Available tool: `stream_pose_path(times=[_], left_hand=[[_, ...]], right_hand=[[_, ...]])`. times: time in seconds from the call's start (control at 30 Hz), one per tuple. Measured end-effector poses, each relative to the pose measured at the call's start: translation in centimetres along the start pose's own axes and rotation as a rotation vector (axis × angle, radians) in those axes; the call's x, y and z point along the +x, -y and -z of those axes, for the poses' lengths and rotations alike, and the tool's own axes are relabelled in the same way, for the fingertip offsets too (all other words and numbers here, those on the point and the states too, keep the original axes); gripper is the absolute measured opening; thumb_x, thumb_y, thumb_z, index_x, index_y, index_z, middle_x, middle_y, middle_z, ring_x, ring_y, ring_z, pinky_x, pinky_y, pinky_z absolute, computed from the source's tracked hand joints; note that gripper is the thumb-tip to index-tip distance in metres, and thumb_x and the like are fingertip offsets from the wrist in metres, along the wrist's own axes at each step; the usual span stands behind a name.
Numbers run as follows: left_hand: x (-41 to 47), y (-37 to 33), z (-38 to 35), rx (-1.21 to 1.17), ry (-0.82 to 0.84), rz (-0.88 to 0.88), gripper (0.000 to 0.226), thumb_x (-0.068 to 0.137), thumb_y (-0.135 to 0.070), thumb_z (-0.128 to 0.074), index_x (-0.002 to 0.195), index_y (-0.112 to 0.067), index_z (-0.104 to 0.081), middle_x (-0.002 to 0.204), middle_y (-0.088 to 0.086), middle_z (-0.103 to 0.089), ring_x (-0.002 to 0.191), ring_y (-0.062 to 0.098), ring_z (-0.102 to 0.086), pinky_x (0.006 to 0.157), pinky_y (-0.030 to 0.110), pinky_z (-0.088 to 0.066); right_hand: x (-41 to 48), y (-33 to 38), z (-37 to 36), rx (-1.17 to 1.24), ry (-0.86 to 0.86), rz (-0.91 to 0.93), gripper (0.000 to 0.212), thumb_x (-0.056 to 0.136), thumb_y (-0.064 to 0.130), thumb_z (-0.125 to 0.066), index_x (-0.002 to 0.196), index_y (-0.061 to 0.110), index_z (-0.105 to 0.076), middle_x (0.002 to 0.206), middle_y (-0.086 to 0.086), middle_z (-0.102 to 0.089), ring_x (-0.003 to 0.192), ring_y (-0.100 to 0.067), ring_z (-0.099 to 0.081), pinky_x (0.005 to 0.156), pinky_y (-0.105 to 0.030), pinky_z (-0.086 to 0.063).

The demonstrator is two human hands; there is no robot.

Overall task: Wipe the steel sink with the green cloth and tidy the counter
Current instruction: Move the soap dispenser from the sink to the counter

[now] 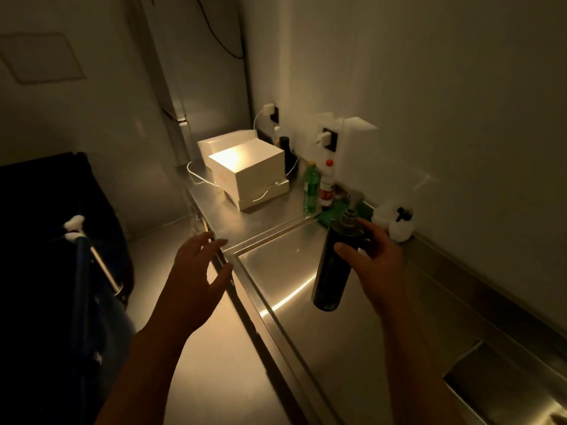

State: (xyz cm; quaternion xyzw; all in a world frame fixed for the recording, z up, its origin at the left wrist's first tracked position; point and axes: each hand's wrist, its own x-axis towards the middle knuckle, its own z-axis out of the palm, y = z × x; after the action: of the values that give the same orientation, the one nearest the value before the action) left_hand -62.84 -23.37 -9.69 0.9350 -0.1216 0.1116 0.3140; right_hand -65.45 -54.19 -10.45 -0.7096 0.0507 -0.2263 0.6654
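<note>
Right hand (380, 262) grips a dark cylindrical bottle (333, 271), held in the air over the steel table (270, 220). The bottle's long axis is tilted off vertical: grey cap end up and away toward the wall, base down toward the camera. Thumb crosses the near side of the upper body, and the fingers (369, 230) wrap the far side just below the cap. The lower half hangs free under the hand.

Left hand (196, 271) holds nothing. It hovers over the table's front edge with its fingers spread apart.

Green cloth (333, 212) lies crumpled at the back of the table by the wall, at the foot of the grey tap (356, 196). It is partly hidden behind the bottle's cap, and neither hand touches it. Steel sink (491, 381) basin is at lower right, well apart from the cloth.

Counts:
- 1 dark bottle
- 1 cloth
- 2 upright bottles just left of the cloth: green plastic bottle (310, 191) and red-capped bottle (327, 185)
- 1 white spray bottle (399, 223) to the right of the cloth
- 3 stacked white boxes (248, 167) farther back
</note>
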Motion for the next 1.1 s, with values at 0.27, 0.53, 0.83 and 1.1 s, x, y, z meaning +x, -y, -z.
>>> stream_pose_path(times=[0.27,0.53,0.83,1.1], left_hand=[[9.6,6.7,0.2,-0.082,0.111,-0.112,0.047,0.096,-0.03,-0.067,0.142,-0.021,-0.057,0.156,0.004,-0.044,0.145,0.026,-0.037,0.113,0.043,-0.037],[17.1,7.1,-2.5,-0.16,0.254,-0.286,0.048,0.096,-0.034,-0.066,0.141,-0.025,-0.057,0.153,0.005,-0.046,0.143,0.027,-0.039,0.112,0.042,-0.034],[20.2,2.0,-9.7,-0.226,0.425,-0.434,0.046,0.097,-0.03,-0.066,0.141,-0.02,-0.059,0.156,0.007,-0.045,0.145,0.027,-0.037,0.114,0.046,-0.035],[20.6,-3.9,-14.3,-0.215,0.45,-0.568,0.042,0.095,-0.023,-0.07,0.136,-0.018,-0.062,0.15,0.008,-0.051,0.14,0.027,-0.043,0.112,0.037,-0.03]], right_hand=[[2.8,-0.9,-5.7,-0.107,-0.139,-0.048,0.056,0.079,0.016,-0.083,0.13,0.028,-0.062,0.119,0.019,-0.065,0.104,0.009,-0.064,0.072,-0.011,-0.054],[2.8,0.6,-6.3,-0.2,-0.311,-0.085,0.054,0.079,0.017,-0.083,0.128,0.029,-0.064,0.121,0.01,-0.07,0.109,-0.003,-0.067,0.092,-0.033,-0.056],[2.0,1.4,-2.2,-0.268,-0.536,-0.112,0.056,0.077,0.018,-0.079,0.13,0.022,-0.062,0.121,0.003,-0.071,0.113,-0.013,-0.068,0.099,-0.05,-0.054],[2.1,0.0,3.7,-0.256,-0.603,-0.103,0.051,0.082,0.01,-0.078,0.121,0.039,-0.065,0.116,0.015,-0.071,0.109,-0.004,-0.067,0.09,-0.031,-0.052]])
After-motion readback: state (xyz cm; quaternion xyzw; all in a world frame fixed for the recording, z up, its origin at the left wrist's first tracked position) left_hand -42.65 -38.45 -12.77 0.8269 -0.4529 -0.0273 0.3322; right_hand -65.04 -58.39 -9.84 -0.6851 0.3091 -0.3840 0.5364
